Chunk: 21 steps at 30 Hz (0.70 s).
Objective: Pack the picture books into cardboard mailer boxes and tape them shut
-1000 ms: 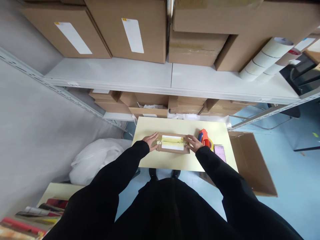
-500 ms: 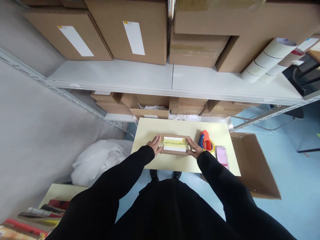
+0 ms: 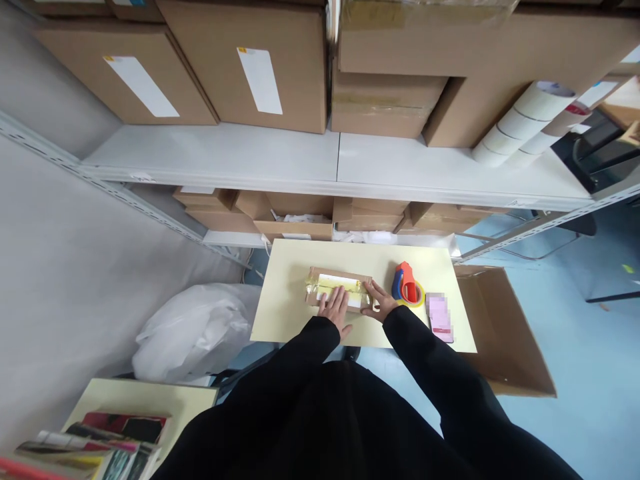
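Note:
A small cardboard box (image 3: 311, 293) lies on the pale yellow table (image 3: 285, 320), with clear tape and a white label on its top. Flat across the label and tape, near the front edge of the box, rests my left hand (image 3: 336, 308), fingers outstretched. My right hand (image 3: 380, 301) holds the right end of the box, thumb and fingers set around that end. Just right of this hand sits a red and blue tape dispenser (image 3: 407, 283) with a yellow roll. Farther right lies a phone (image 3: 440, 317) with a lit pinkish screen.
Behind the table stands a grey shelf (image 3: 280, 157) with cardboard boxes (image 3: 285, 80) and rolls (image 3: 523, 123). An open carton (image 3: 505, 327) is on the floor at right. A white plastic bag (image 3: 195, 327) and a side table (image 3: 145, 393) with magazines are at left.
My left hand has moved from the left end of the box onto its top. The right hand stays at the right end. The box sits slightly turned, and the view has shifted a little.

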Each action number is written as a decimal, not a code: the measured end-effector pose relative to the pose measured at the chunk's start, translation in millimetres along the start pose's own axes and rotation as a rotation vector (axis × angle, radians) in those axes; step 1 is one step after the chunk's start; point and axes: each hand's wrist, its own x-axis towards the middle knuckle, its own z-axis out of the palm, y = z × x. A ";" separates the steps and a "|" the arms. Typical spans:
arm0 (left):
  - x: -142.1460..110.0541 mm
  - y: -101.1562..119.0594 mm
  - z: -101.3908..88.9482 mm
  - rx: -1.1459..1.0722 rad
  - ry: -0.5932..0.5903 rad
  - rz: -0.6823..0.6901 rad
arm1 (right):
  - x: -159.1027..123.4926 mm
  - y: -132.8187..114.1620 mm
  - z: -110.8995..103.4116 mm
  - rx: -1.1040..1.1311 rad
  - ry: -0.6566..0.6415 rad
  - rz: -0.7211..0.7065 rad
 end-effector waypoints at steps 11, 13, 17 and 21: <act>15.7 -13.7 4.1 -0.009 -0.047 -0.052 | 14.6 -4.1 1.0 -0.203 -0.060 0.050; 17.1 -7.7 7.1 -0.024 -0.031 -0.078 | 11.9 -7.5 7.2 -0.203 -0.041 0.051; 17.8 0.9 10.2 0.003 -0.052 -0.108 | -1.4 8.4 -3.1 -0.123 0.163 0.068; 20.7 3.4 10.0 0.082 -0.041 -0.167 | -13.0 44.5 -40.8 -0.172 0.352 0.467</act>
